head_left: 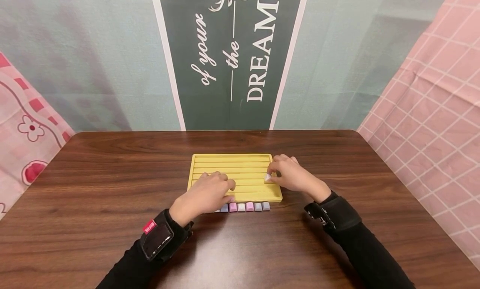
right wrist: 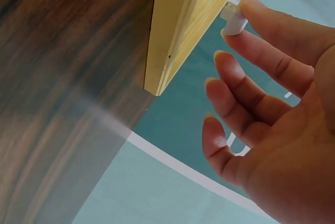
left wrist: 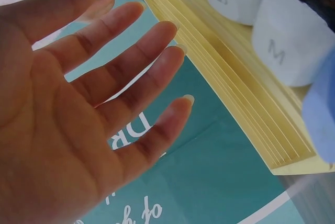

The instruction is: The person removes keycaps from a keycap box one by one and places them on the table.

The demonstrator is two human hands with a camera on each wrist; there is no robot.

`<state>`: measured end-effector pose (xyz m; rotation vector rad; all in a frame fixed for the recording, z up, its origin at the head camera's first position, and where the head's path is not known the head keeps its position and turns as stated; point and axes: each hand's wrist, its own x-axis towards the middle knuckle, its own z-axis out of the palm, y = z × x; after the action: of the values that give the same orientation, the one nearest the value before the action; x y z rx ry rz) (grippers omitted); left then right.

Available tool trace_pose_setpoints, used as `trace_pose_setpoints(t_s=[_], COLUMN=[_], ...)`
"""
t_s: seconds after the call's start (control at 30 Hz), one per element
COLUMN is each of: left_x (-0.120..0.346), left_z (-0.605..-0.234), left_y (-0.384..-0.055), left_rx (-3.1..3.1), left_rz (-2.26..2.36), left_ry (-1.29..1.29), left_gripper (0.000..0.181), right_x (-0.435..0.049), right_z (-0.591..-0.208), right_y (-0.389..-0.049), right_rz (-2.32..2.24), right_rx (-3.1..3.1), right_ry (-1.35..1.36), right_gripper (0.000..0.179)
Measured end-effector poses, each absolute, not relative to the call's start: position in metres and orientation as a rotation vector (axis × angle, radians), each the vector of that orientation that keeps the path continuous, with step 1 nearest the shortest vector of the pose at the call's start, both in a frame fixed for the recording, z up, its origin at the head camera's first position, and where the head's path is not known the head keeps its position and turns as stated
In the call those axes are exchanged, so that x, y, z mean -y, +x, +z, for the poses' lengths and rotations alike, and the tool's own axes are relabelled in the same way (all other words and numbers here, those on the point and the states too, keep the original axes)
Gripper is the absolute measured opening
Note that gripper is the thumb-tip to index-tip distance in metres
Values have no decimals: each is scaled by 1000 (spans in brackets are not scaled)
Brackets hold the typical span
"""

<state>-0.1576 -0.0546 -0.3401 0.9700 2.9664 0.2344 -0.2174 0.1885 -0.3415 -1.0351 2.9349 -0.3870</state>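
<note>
A yellow ridged tray [head_left: 232, 165] lies on the table. At its right side my right hand [head_left: 290, 175] pinches a small white keycap [right wrist: 235, 24] between thumb and index finger, the other fingers loosely bent. The keycap overlaps the tray's ridges in the head view. My left hand [head_left: 209, 192] hovers over the tray's lower left part with fingers relaxed, nothing between them. Just below the tray's near edge runs a row of keycaps in pink [head_left: 233, 207], white and grey-blue, partly hidden by the left hand. A white keycap marked M [left wrist: 290, 38] shows large in the left wrist view.
The brown wood table [head_left: 240, 247] ends at the back against a hanging cloth [head_left: 232, 114] with printed lettering. Pink patterned cloth [head_left: 431, 114] hangs at both sides. Black bands [head_left: 339, 212] wrap both wrists.
</note>
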Motion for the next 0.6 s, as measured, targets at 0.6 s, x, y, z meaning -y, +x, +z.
trace_pose_setpoints(t_s=[0.6], left_x=[47], left_z=[-340], left_y=[-149], left_rx=[-2944], left_rz=[184], left_ry=[1052], left_gripper=[16], right_x=[-194], right_z=[-341], right_y=[-195], right_rz=[-352], right_rx=[-2924], right_ry=[-1115], right_gripper=[10])
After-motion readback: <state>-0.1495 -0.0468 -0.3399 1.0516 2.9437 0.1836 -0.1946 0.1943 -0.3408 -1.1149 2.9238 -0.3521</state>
